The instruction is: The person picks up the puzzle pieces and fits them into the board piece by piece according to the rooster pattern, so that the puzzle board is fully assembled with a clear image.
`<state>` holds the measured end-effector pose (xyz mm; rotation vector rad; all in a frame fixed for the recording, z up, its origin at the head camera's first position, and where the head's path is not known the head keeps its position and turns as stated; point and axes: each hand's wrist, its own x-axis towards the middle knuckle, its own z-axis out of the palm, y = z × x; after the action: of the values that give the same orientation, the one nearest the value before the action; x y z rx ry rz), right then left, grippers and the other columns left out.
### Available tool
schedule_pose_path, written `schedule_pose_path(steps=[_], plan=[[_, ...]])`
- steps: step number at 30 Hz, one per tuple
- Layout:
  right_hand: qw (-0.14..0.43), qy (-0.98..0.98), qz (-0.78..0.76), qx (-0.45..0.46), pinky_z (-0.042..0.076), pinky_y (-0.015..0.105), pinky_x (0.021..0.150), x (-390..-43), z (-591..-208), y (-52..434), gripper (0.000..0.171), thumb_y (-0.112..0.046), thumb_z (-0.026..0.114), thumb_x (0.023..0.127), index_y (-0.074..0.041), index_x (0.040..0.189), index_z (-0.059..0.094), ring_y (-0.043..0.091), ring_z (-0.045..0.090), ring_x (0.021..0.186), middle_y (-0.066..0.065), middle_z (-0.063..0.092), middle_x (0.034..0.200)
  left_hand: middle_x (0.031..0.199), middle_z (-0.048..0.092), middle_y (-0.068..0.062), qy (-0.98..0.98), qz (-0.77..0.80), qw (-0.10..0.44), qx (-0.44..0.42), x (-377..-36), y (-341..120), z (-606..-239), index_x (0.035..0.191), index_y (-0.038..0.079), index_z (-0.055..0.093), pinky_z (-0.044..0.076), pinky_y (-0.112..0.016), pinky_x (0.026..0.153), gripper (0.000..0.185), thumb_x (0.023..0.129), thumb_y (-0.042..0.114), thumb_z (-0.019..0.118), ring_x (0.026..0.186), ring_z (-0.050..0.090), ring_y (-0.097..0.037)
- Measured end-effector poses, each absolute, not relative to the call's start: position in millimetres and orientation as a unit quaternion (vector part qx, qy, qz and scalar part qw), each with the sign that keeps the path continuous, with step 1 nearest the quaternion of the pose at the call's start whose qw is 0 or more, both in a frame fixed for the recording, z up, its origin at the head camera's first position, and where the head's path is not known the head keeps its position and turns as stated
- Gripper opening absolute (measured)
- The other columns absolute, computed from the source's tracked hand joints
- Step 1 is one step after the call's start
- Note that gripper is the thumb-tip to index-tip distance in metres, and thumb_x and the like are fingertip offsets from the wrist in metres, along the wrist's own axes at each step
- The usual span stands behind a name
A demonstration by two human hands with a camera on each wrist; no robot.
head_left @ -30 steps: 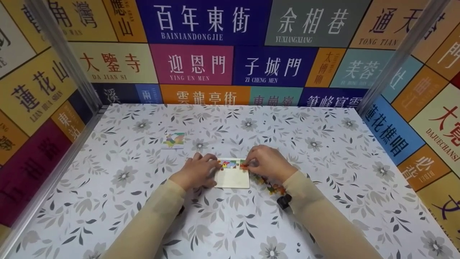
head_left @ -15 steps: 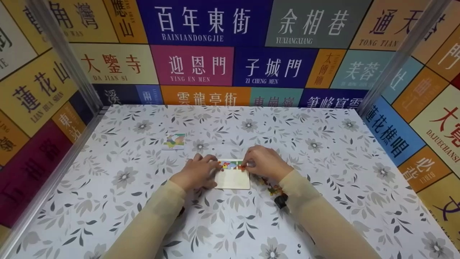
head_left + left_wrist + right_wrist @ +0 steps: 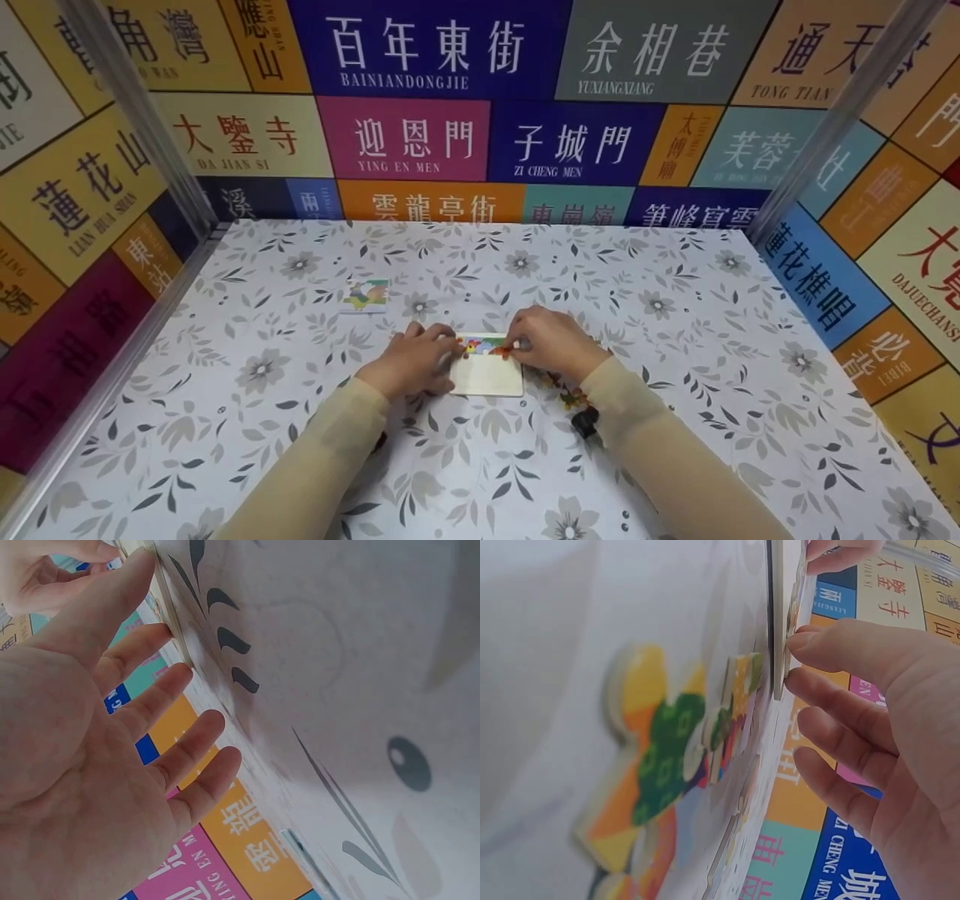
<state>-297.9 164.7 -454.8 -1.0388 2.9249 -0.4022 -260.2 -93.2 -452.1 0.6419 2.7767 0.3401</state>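
Cream puzzle tray (image 3: 486, 375), frame centre: left hand (image 3: 411, 361) braces its edge, fingers straight. Right hand (image 3: 551, 343) fingertips pinch jigsaw piece (image 3: 505, 348); best seated level, tray steadied.

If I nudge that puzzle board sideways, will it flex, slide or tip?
The puzzle board looks like a thin, flat, rigid slab, so it probably stays stiff. Lying flat on the smooth tablecloth, it would likely slide rather than tip. The left hand braces its edge, suggesting it shifts easily.

Puzzle board (image 3: 486, 373) between hands, card (image 3: 365, 295) behind-left.
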Motion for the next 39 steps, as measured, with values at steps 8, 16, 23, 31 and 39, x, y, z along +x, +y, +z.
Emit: schedule_pose_path(steps=[8,16,23,31,39], plan=[[0.008,0.934,-0.134,-0.333,0.057,0.039,0.085,-299,-458,167,0.013,-0.016,0.075,0.092,-0.020,0.101,0.084,0.018,0.067,0.099,-0.002,0.073,0.104,0.155,0.047,-0.003,0.957,0.123,0.128,0.230,-260,-93,-453,0.135,0.024,0.065,0.037,-0.060,0.110,0.050,0.090,0.035,0.081,0.135,0.042,-0.036],[0.033,0.934,-0.157,-0.319,0.056,0.038,0.087,-299,-457,167,0.012,-0.017,0.075,0.093,-0.019,0.101,0.083,0.015,0.066,0.096,-0.004,0.072,0.103,0.156,0.046,-0.003,0.957,0.118,0.135,0.230,-261,-92,-451,0.138,0.025,0.064,0.037,-0.058,0.111,0.051,0.090,0.037,0.080,0.137,0.041,-0.035],[0.029,0.933,-0.165,-0.320,0.056,0.039,0.089,-299,-457,169,0.013,-0.015,0.075,0.092,-0.018,0.100,0.083,0.016,0.067,0.097,-0.003,0.072,0.103,0.156,0.046,-0.004,0.954,0.123,0.136,0.236,-263,-91,-452,0.136,0.024,0.064,0.037,-0.058,0.111,0.050,0.090,0.035,0.080,0.137,0.042,-0.036],[0.038,0.942,-0.169,-0.287,0.055,0.038,0.092,-297,-455,168,0.014,-0.018,0.075,0.094,-0.023,0.105,0.083,0.013,0.065,0.102,-0.008,0.072,0.105,0.155,0.047,-0.002,0.958,0.113,0.131,0.228,-260,-93,-451,0.135,0.026,0.066,0.038,-0.058,0.111,0.050,0.089,0.035,0.081,0.136,0.042,-0.033],[0.020,0.941,-0.185,-0.283,0.055,0.041,0.091,-293,-452,178,0.014,-0.020,0.072,0.094,-0.021,0.104,0.083,0.016,0.065,0.104,-0.005,0.072,0.108,0.154,0.047,-0.004,0.955,0.119,0.119,0.246,-261,-94,-453,0.132,0.023,0.066,0.042,-0.059,0.105,0.048,0.088,0.033,0.082,0.130,0.044,-0.036]])
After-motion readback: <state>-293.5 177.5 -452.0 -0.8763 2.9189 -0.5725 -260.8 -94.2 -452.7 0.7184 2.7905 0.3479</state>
